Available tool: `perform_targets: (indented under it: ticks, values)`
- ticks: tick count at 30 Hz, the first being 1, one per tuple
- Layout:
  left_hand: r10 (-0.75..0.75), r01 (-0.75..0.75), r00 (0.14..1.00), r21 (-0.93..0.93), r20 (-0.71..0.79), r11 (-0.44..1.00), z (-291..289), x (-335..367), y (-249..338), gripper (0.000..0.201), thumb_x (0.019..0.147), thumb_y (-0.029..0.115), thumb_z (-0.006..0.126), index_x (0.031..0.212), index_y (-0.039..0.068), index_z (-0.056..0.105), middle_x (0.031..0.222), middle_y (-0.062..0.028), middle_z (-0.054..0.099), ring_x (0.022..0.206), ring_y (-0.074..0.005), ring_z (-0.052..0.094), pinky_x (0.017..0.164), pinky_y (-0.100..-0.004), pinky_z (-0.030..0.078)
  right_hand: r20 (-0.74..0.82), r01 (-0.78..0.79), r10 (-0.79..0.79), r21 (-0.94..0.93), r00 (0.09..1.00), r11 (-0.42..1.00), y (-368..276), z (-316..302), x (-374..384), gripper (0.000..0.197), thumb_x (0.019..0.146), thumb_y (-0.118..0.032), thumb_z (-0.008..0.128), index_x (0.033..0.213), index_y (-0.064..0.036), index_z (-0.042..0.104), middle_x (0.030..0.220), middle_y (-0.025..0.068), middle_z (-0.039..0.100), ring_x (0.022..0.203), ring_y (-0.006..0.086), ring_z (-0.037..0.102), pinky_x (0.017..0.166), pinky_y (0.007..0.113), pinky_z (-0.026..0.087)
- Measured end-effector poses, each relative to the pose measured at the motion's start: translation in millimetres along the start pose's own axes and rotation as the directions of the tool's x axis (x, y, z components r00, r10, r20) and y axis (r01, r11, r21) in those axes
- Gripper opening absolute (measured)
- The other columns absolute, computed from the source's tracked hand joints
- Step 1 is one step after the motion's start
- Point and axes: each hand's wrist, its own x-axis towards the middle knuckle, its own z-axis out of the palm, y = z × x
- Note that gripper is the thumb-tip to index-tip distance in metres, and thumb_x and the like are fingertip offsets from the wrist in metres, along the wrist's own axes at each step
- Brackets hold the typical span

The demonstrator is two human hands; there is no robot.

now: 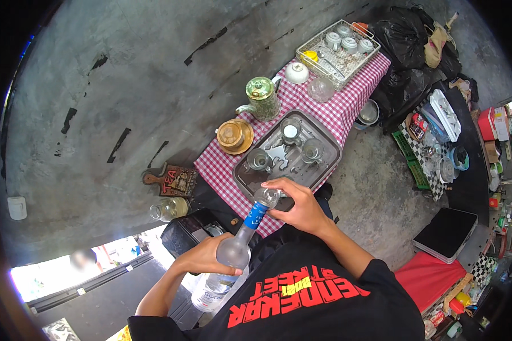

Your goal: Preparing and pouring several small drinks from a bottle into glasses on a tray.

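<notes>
My left hand [210, 256] is wrapped round the body of a frosted glass bottle [233, 253] with a blue neck band, tilted away from me. At the bottle's mouth, my right hand [301, 207] curls thumb and forefinger round a small clear glass [270, 196]; the fingers hide part of it. Just beyond is a dark rectangular tray [330, 142] with a wet patch. On it stand a glass mug [260, 160], another glass mug [312, 150] and a mug with something white in it [290, 132].
A pink checked cloth [355, 96] covers the table, bearing a green kettle [261, 99], a brown cup on a saucer [231, 135], a white bowl [297, 73] and a wire basket of cups [338, 54]. A glass jug [170, 209] and a cork [234, 221] lie left.
</notes>
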Motion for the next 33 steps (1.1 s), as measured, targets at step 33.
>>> perform_targets:
  ticks: [33]
  values:
    - [-0.014,0.013,1.000,0.024,0.023,1.000,-5.2,-2.4,5.6,0.072,0.066,0.041,0.086,0.117,-0.001,0.056,0.100,-0.0136,0.066,0.094,-0.0229,0.065,0.085,-0.0345,0.049,-0.008,0.026,-0.026,-0.004,1.000,1.000,1.8,3.4,1.1,0.046,0.069,0.000,0.074,0.113,-0.0009,0.060,0.114,0.0151,0.064,0.108,0.0312,0.063,0.092,0.037,0.050]
